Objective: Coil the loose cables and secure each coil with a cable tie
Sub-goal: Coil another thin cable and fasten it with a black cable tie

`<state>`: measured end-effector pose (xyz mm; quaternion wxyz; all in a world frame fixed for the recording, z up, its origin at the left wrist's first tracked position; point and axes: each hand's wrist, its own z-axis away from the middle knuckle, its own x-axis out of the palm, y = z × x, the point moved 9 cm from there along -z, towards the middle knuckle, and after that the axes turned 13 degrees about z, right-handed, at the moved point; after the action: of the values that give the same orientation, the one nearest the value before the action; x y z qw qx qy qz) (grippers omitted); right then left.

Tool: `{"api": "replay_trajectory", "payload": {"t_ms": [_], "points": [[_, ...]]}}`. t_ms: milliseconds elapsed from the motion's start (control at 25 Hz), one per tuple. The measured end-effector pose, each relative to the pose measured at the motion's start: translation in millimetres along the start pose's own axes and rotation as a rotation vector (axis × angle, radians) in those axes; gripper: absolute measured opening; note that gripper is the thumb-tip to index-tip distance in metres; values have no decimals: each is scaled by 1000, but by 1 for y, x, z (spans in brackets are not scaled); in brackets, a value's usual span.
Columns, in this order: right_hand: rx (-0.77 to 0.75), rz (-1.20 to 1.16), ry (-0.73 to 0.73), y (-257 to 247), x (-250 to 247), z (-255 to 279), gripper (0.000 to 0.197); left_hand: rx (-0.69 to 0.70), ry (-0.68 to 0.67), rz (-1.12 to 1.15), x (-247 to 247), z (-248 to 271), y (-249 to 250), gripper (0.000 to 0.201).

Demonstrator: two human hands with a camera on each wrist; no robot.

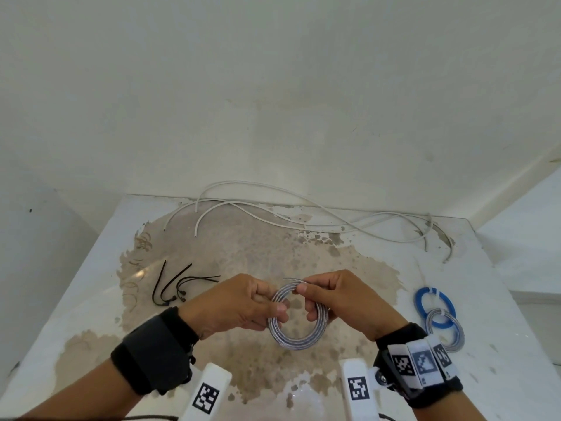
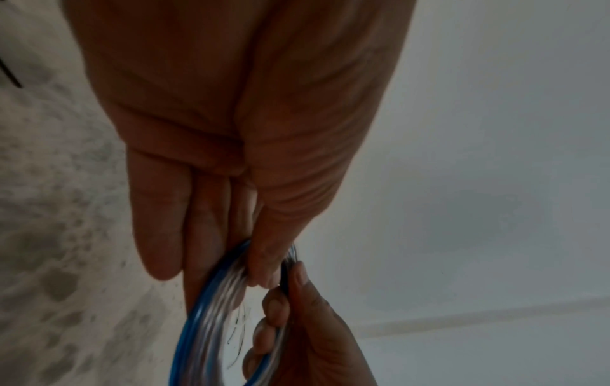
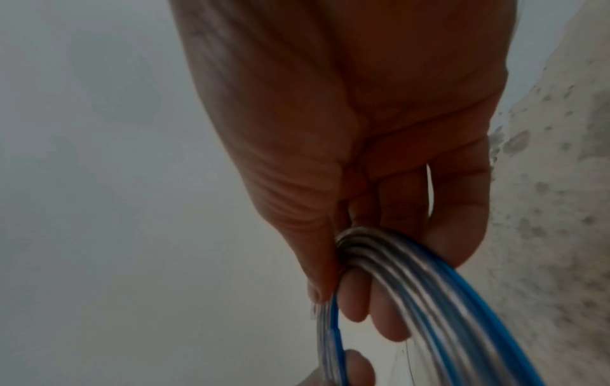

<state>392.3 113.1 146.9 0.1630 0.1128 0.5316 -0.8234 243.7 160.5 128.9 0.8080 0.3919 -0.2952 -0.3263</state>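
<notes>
Three coils (image 1: 299,317), four black ties (image 1: 177,284)

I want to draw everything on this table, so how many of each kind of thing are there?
Cable coils: 3, one held by both hands, a blue one and a grey one lying at the right.
Loose white cables: 2, I think; they tangle.
Black cable ties: about 4; they overlap.
Total: about 9.
</notes>
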Motion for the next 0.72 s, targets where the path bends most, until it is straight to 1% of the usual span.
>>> {"api": "replay_trajectory", "payload": {"t_ms": [40, 80, 120, 160, 200, 240, 280, 320, 400, 480, 520, 560, 600, 640, 680, 720], "points": [[8, 1, 34, 1, -2, -2, 21, 6, 3, 2, -2, -1, 0, 20], [13, -35, 91, 1, -6, -3, 23, 32, 35, 34, -8, -3, 2, 23], [22, -132, 162, 4, -11, -6, 26, 69, 98, 115, -17, -4, 6, 27], [24, -305, 220, 8, -18, -7, 28, 107, 176, 254, -29, -6, 8, 30], [14, -535, 242, 9, -21, -9, 29, 141, 256, 437, -42, -7, 10, 27], [-11, -750, 226, 8, -22, -9, 29, 171, 326, 627, -53, -8, 11, 21], [-38, -904, 195, 5, -21, -9, 28, 196, 385, 787, -63, -8, 11, 14], [-65, -973, 164, 2, -18, -9, 27, 218, 433, 899, -73, -9, 12, 10], [-118, -974, 119, -4, -10, -10, 32, 257, 503, 994, -86, -10, 19, 10], [-135, -977, 98, -5, -1, -11, 46, 293, 543, 1005, -95, -9, 29, 12], [-135, -989, 101, -6, 2, -12, 50, 309, 557, 1008, -98, -9, 33, 12], [-134, -1005, 109, -5, 3, -11, 49, 322, 568, 1011, -101, -8, 36, 12], [-134, -1021, 115, -6, 5, -10, 44, 332, 575, 1016, -104, -8, 37, 13], [-130, -1034, 127, -6, 5, -9, 35, 338, 579, 1015, -106, -7, 38, 13], [-119, -1047, 154, -5, 3, -8, 25, 341, 578, 1011, -107, -7, 37, 13], [-103, -1063, 189, -2, -1, -6, 20, 344, 567, 990, -106, -7, 36, 13]]}}
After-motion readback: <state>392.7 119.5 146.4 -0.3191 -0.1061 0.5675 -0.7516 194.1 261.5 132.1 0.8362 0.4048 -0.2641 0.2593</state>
